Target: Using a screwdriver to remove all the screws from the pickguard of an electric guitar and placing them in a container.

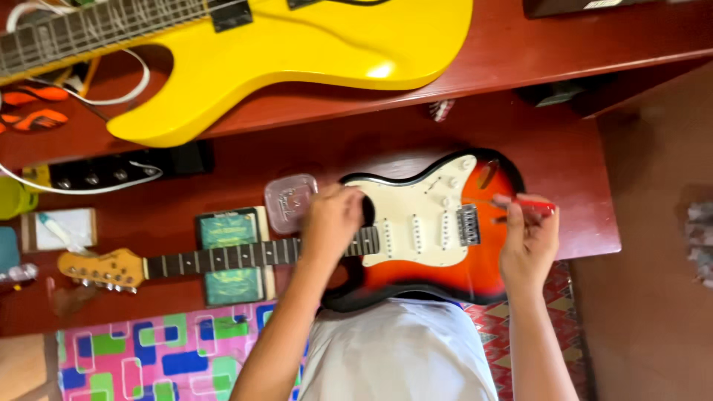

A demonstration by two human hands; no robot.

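Our left hand (330, 219) presses the sunburst electric guitar's (438, 267) neck; our right hand (529, 241), at 3 o'clock, pinches a red-handled tool (529, 206), probably a screwdriver. We keep the neck pinned.

Bright daylight, glare on the yellow guitar (312, 52) (lower edge), soft overall — slight motion blur

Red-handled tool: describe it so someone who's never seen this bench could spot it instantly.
Start at the sunburst guitar lying flat on the red-brown table, below the yellow guitar. Go past its metal bridge to the body's far end, where the right hand grips the red-handled tool. It is the only slim bright-red thing there; the left hand holds the neck instead.
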